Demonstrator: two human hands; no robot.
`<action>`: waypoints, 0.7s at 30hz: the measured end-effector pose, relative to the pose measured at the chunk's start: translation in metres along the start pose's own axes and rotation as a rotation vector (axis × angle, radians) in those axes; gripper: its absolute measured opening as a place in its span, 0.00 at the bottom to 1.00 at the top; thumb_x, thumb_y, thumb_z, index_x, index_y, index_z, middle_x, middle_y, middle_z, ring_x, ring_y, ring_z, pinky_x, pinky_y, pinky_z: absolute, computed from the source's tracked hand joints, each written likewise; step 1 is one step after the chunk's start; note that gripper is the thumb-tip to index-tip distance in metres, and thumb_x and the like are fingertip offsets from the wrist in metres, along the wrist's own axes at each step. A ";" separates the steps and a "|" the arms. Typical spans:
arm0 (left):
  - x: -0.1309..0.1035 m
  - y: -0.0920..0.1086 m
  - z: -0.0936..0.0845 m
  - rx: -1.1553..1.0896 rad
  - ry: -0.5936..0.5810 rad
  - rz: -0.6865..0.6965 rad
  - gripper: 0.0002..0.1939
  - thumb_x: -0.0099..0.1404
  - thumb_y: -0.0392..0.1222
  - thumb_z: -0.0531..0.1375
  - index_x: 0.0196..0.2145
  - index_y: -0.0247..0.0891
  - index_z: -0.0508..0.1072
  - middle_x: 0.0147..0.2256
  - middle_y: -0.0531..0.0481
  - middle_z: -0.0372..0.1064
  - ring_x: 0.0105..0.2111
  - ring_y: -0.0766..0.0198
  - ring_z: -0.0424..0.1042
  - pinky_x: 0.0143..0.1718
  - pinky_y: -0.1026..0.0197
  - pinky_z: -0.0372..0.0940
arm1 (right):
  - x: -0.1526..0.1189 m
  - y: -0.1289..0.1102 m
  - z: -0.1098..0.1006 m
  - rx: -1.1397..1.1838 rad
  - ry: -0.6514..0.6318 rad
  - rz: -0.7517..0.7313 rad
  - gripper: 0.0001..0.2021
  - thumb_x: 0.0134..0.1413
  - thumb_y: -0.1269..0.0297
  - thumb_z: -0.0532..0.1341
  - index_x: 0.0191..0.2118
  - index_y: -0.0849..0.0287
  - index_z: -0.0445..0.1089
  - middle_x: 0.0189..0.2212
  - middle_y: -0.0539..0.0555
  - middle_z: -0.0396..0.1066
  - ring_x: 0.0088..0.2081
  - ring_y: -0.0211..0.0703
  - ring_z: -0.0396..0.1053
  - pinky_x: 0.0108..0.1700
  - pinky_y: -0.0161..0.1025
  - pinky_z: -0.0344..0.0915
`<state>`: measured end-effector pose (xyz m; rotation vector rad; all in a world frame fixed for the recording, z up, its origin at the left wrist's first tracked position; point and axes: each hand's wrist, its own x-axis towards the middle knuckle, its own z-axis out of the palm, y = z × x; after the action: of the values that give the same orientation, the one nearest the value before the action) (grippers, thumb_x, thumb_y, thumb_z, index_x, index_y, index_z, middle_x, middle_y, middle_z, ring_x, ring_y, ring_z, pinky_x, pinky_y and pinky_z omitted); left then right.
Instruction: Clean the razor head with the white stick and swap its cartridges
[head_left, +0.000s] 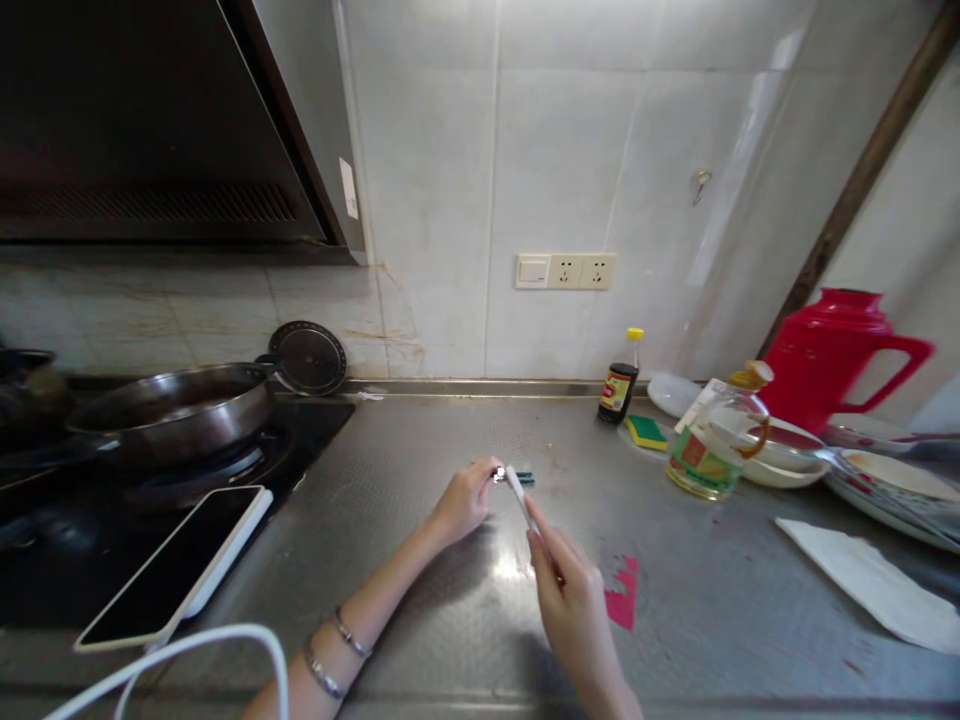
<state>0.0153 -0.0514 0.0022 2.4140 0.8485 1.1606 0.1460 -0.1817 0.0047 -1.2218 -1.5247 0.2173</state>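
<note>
My left hand (pixel 466 500) is closed, its fingertips pinching a small dark green item (pixel 525 478) with a shiny end, too small to name; part of it is hidden by the fingers and the stick. From the other side, my right hand (pixel 566 590) grips a slender white stick (pixel 519 492). The stick's far tip meets or overlaps the small item, just in front of my left fingertips. Both hands are over the middle of the metal counter (pixel 420 440). A torn pink-red patch (pixel 622 592) is on the counter beside my right hand.
To the left, a phone (pixel 176 570) with a white cable lies by the stove, where a pan (pixel 180 405) stands. At right are a soy sauce bottle (pixel 618 385), sponge (pixel 646 432), oil jug (pixel 709 450), red thermos (pixel 821 350), plates (pixel 892 485) and white paper (pixel 862 580).
</note>
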 end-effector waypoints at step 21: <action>0.000 0.001 -0.001 0.020 -0.003 0.025 0.14 0.56 0.24 0.47 0.36 0.37 0.65 0.31 0.50 0.67 0.32 0.66 0.66 0.35 0.66 0.59 | 0.000 -0.006 -0.004 -0.052 -0.019 0.009 0.20 0.60 0.66 0.48 0.56 0.61 0.62 0.26 0.53 0.67 0.25 0.36 0.64 0.28 0.31 0.62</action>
<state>0.0152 -0.0522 0.0033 2.4484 0.8353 1.1626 0.1465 -0.1858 0.0104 -1.2711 -1.5502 0.1969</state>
